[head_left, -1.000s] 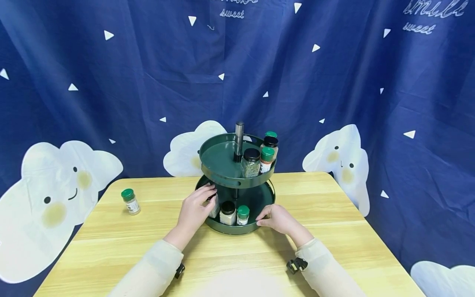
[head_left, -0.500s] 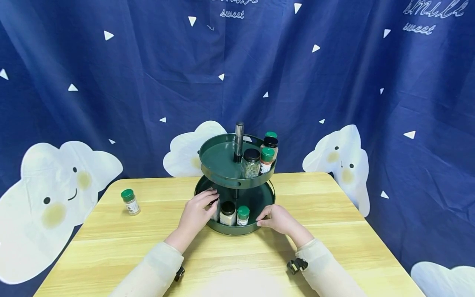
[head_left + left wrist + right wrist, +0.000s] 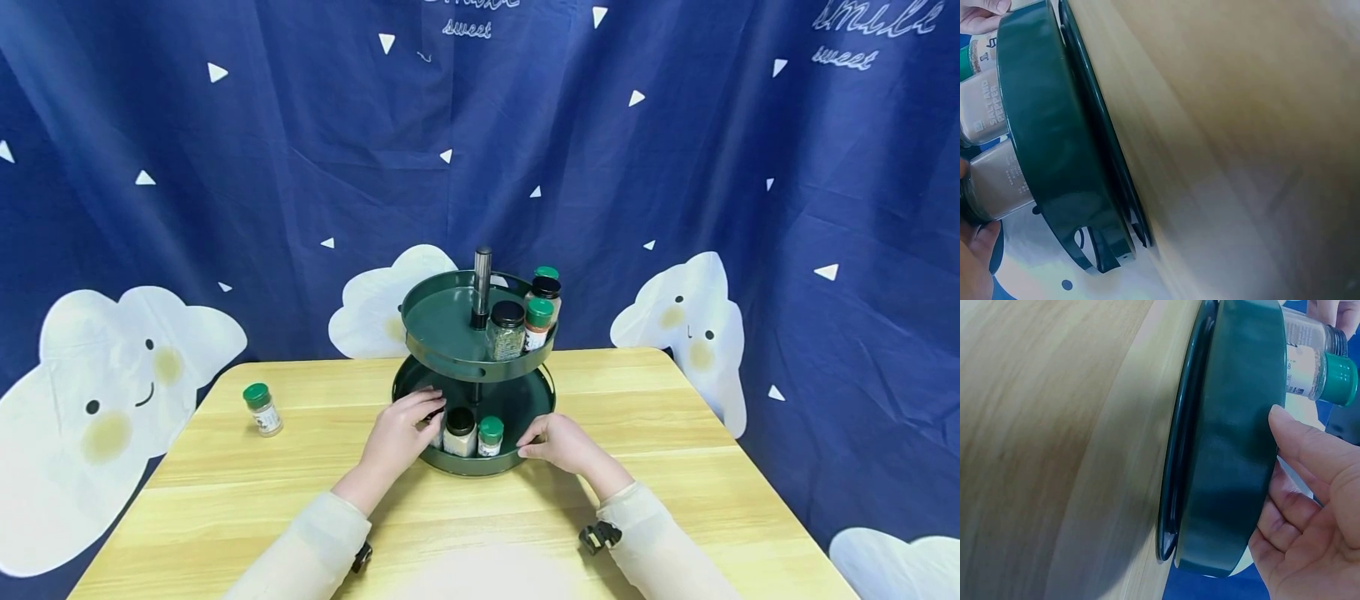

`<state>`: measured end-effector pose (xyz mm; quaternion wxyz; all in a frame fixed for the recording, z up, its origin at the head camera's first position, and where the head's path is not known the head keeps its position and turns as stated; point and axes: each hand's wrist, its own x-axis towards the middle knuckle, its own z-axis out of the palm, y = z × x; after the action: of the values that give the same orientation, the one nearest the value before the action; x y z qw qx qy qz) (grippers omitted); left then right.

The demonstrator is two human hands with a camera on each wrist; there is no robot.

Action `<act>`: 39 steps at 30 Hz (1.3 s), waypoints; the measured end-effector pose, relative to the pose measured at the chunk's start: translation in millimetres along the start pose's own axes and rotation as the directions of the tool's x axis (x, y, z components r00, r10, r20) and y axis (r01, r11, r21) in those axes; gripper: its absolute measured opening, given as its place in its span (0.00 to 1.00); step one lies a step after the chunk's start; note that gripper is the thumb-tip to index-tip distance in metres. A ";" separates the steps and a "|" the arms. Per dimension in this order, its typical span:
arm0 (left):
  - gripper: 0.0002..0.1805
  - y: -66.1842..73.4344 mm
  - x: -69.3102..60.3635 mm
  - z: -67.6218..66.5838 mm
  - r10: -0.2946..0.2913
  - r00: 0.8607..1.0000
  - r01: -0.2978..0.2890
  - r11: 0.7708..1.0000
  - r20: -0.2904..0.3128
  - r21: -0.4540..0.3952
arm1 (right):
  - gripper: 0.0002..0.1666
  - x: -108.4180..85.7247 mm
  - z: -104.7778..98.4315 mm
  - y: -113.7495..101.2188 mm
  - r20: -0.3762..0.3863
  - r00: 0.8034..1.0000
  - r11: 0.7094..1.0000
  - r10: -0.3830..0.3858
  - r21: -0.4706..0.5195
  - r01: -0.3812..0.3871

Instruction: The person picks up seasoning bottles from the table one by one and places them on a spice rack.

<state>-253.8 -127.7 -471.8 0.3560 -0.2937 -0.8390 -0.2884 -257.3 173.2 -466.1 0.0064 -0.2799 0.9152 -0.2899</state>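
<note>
A dark green two-tier spice rack (image 3: 442, 354) stands on the table. My left hand (image 3: 401, 429) grips the dark lid of a clear square spice jar (image 3: 1000, 181) at the lower tier's left front. Beside that jar stand a black-capped jar (image 3: 460, 433) of pale contents and a small green-capped spice bottle (image 3: 490, 437). My right hand (image 3: 558, 442) pinches the lower tier's rim at the right front, with the thumb (image 3: 1297, 434) outside and fingers inside. In the head view, my left hand hides most of the gripped jar.
On the upper tier's right side are several jars, including a black-capped one (image 3: 507, 332) and a green-capped one (image 3: 537, 325). Another green-capped bottle (image 3: 263, 410) stands alone on the wooden table (image 3: 300, 467) at the left. A blue curtain (image 3: 480, 125) hangs behind.
My left hand has come slightly nearer and to the right with the jar, which now sits close beside the black-capped one. The right hand keeps its place on the rim.
</note>
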 end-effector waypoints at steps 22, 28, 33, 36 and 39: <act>0.11 6.4 -4.7 -3.9 -0.024 0.998 0.023 1.000 0.053 0.002 | 0.02 0.5 0.7 0.9 -0.003 1.000 1.000 0.014 -0.013 -0.014; 0.11 7.7 -5.1 -3.6 -0.038 0.998 0.038 0.999 0.058 -0.002 | 0.02 0.4 0.0 0.3 -0.001 1.000 1.000 0.005 -0.011 -0.005; 0.11 8.6 -5.7 -2.1 -0.038 0.998 0.038 0.999 0.059 -0.002 | 0.02 -0.1 -0.2 -0.7 0.002 1.000 1.000 0.001 0.008 -0.001; 0.11 9.6 -5.8 -2.3 -0.048 0.997 0.048 0.999 0.066 -0.002 | 0.03 -0.3 -0.2 -0.9 0.003 1.000 1.000 -0.002 0.011 0.002; 0.11 10.7 -5.8 -3.0 -0.055 0.996 0.056 0.998 0.070 -0.006 | 0.03 -0.1 -0.3 -0.7 0.003 1.000 1.000 0.004 0.008 -0.004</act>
<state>-241.7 -124.4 -471.6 0.3169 -0.2816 -0.8576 -0.2912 -256.9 172.9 -465.5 0.0093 -0.2787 0.9145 -0.2930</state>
